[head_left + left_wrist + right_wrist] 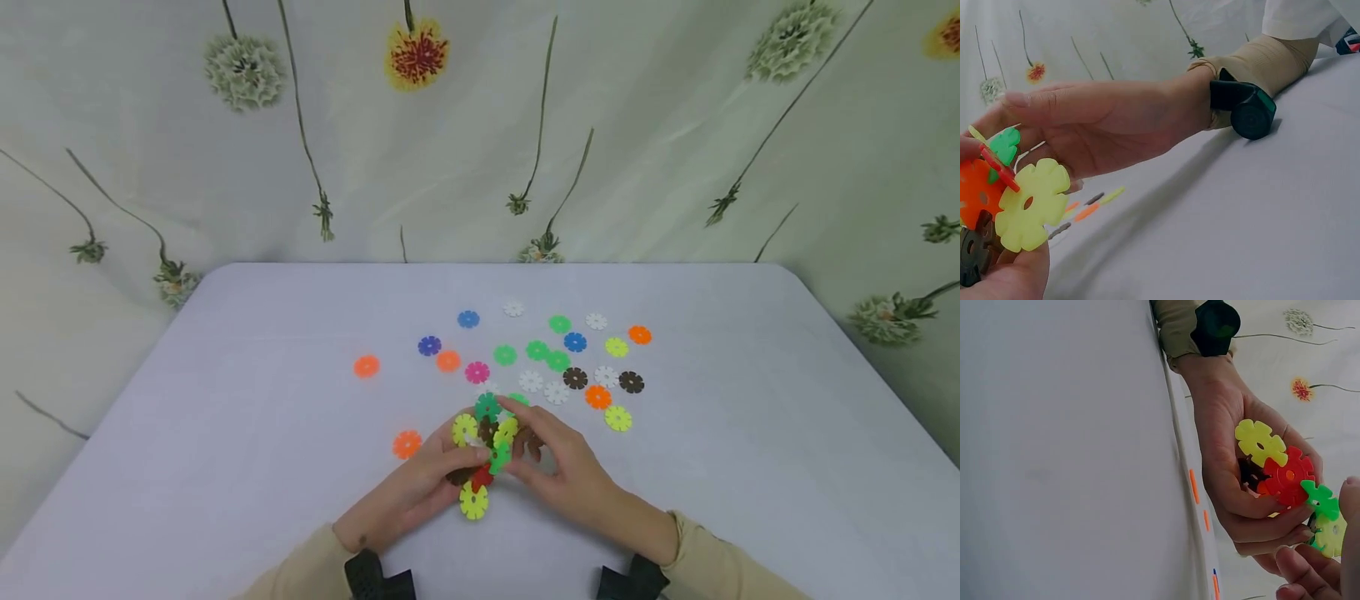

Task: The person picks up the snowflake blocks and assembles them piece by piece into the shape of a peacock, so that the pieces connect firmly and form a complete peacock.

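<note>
A cluster of interlocking notched plastic discs (pixel 474 502), in yellow, red, brown, green and teal, is held above the table. My left hand (pixel 423 483) grips it from the left, thumb across its front; in the right wrist view curled left fingers (pixel 1244 512) wrap under the red disc (pixel 1291 478). On the other side, my right hand (pixel 566 471) has thumb and fingers bent around the cluster's right edge, near a green disc (pixel 500 457) and a yellow disc (pixel 506 432). An orange disc (pixel 979 194) shows in the left wrist view. The fingers hide part of the cluster.
Loose discs lie scattered on the white table (pixel 225 467) beyond the hands, among them a blue disc (pixel 468 319), a pink disc (pixel 477 372) and a brown disc (pixel 632 382). An orange disc (pixel 407 444) lies beside the left hand. A flower-printed cloth (pixel 465 158) hangs behind.
</note>
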### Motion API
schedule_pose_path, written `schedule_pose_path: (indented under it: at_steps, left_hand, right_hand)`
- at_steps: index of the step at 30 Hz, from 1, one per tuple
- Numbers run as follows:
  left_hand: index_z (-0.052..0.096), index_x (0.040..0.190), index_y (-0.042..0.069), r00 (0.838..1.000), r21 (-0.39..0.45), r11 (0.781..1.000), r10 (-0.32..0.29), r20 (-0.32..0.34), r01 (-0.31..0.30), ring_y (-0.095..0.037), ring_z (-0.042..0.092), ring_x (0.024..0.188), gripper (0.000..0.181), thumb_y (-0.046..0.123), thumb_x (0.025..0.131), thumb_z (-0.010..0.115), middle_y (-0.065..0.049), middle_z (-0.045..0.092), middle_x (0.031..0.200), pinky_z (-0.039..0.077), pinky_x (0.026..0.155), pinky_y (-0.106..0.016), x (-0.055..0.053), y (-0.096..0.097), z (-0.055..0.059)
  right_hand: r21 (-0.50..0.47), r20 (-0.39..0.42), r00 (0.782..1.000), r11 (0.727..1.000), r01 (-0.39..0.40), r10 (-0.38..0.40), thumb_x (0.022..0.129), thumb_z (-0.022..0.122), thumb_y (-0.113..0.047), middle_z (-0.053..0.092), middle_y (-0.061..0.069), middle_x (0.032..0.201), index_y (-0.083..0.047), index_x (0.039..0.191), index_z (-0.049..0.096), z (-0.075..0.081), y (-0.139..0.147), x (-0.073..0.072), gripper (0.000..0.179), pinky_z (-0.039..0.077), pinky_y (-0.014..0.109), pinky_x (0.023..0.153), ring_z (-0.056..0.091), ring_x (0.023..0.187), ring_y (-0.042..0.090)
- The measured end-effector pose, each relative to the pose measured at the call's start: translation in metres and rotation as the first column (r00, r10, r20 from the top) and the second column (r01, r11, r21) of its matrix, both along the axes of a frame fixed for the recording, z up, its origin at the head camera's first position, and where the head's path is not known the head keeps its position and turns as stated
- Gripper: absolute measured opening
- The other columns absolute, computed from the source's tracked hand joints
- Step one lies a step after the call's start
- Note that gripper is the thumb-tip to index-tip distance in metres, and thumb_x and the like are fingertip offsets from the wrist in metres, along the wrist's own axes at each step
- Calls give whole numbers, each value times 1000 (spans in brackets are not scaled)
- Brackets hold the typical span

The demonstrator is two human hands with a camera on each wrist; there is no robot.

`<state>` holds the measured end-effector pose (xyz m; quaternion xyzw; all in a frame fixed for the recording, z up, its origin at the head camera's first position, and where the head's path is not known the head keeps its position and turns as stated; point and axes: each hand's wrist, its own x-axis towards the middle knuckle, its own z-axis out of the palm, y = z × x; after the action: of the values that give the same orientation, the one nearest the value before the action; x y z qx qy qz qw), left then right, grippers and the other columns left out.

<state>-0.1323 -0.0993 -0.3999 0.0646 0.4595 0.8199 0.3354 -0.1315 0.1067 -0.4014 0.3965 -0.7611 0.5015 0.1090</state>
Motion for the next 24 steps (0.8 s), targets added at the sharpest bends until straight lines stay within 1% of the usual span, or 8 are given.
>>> schedule_pose_path:
  at_steps: [5,9,12,14,16,20,22,24]
  left_hand:
    - [20,140,0,1000,-49,998,26,3,-26,-20,45,111,61,7,91,56,-12,43,133,38,97,-32,-2,-1,-1]
    - [21,140,1,999,-106,994,34,-21,-36,-19,47,106,63,7,90,58,-11,46,127,41,93,-30,-5,-2,-1]
    - [23,138,3,996,-152,987,37,-77,-48,-19,47,98,61,9,90,60,-11,47,116,43,87,-29,-6,-6,0]
    - [28,136,7,989,-199,978,37,-143,-65,-21,49,95,59,10,89,63,-12,47,110,45,83,-28,-8,-8,0]
    - [34,134,11,973,-282,954,35,-228,-100,-22,50,89,57,13,87,67,-12,49,102,46,78,-28,-10,-10,0]
    - [39,134,21,943,-446,878,16,-332,-173,-23,53,83,61,19,83,72,-14,53,96,46,72,-30,-12,-11,-3]
    - [38,135,22,940,-479,859,10,-340,-182,-23,52,83,63,21,82,73,-14,53,95,46,72,-30,-12,-12,-4]
    - [38,135,22,939,-489,853,5,-344,-184,-23,52,83,64,23,82,74,-14,53,96,46,72,-31,-13,-12,-6]
  right_hand:
    - [-74,91,993,994,76,-69,85,63,6,60,5,89,-1,124,52,1,0,0,41,51,27,64,57,74,13]
    - [-63,181,972,984,167,-153,86,59,10,62,12,88,3,113,58,19,0,4,28,51,29,64,59,70,20]
    - [14,145,955,966,260,-259,85,61,10,63,8,86,3,104,63,29,12,-8,21,51,28,62,59,70,20]
    - [131,94,932,932,337,-350,83,65,7,62,5,86,0,99,65,30,29,-22,18,50,29,61,57,70,18]
    - [278,53,904,876,394,-424,81,70,3,60,2,86,-2,96,66,26,51,-37,16,48,29,62,55,72,16]
    - [558,97,881,758,336,-462,79,73,-3,51,5,85,-3,94,61,23,84,-53,19,45,32,62,50,72,18]
    - [612,139,883,740,279,-448,79,74,-6,47,4,84,-3,93,58,22,92,-56,21,44,31,62,47,73,19]
    - [619,172,883,745,248,-437,79,74,-5,46,4,82,-2,92,55,21,96,-59,23,42,31,61,46,72,19]
